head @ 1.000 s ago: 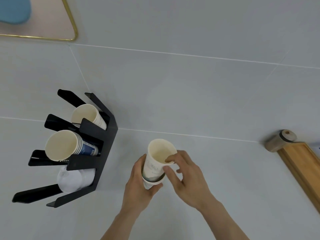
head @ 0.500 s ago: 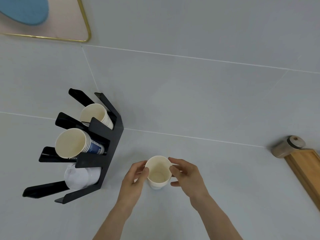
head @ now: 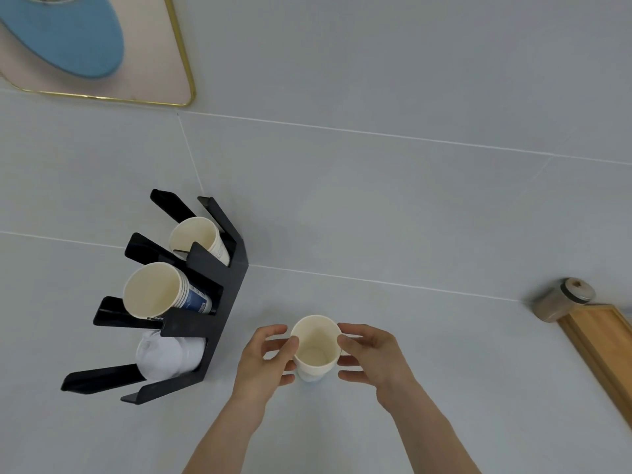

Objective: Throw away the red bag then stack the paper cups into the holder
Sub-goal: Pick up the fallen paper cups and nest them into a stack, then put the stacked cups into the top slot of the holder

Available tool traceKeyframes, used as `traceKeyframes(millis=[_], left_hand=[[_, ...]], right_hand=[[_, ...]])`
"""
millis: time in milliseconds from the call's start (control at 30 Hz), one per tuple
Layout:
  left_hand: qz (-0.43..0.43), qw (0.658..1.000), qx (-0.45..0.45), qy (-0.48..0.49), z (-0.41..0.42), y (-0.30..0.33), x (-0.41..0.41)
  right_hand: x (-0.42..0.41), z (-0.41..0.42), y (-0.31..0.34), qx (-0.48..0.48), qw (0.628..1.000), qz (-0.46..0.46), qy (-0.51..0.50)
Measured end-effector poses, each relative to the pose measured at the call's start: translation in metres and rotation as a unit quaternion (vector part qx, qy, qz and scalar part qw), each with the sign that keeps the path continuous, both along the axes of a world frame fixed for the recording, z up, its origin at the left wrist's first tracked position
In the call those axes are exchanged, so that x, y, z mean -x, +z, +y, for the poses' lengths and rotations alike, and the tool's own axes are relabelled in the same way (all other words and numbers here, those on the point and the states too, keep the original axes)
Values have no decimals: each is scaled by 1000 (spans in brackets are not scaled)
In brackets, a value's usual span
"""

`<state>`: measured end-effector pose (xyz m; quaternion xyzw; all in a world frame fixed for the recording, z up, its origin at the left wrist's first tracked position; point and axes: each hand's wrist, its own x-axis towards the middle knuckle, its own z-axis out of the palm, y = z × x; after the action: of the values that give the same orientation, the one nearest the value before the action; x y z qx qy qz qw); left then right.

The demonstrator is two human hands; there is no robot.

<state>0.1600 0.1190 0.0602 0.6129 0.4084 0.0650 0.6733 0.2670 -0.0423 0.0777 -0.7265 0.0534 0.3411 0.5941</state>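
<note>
A stack of nested cream paper cups (head: 315, 347) stands upright on the grey counter, mouth up. My left hand (head: 265, 362) holds its left side and my right hand (head: 372, 357) its right side, thumbs near the rim. To the left stands the black cup holder (head: 219, 302) with slanted slots. Its top slot holds one cream cup (head: 200, 239), the middle slot a stack of blue-printed cups (head: 157, 290), and the bottom slot white lids or cups (head: 166, 355). No red bag is in view.
A wooden tray (head: 607, 347) lies at the right edge with a small lidded jar (head: 564, 299) beside its far corner. A pink gold-rimmed tray (head: 164, 63) with a blue object (head: 68, 35) sits at the far left.
The upper cup went down fully into the lower one and the stack came upright on the counter. Both hands now hold its sides. The view shifted so the holder sits further right.
</note>
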Motion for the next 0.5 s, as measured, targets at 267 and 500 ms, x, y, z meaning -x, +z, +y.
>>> traceKeyframes(millis=[267, 500], left_hand=[[18, 1000, 22, -3, 2, 21, 0], [-32, 999, 34, -16, 34, 79, -10]], right_hand=[[15, 10, 15, 21, 999, -23, -35], [11, 33, 77, 11, 996, -87, -29]])
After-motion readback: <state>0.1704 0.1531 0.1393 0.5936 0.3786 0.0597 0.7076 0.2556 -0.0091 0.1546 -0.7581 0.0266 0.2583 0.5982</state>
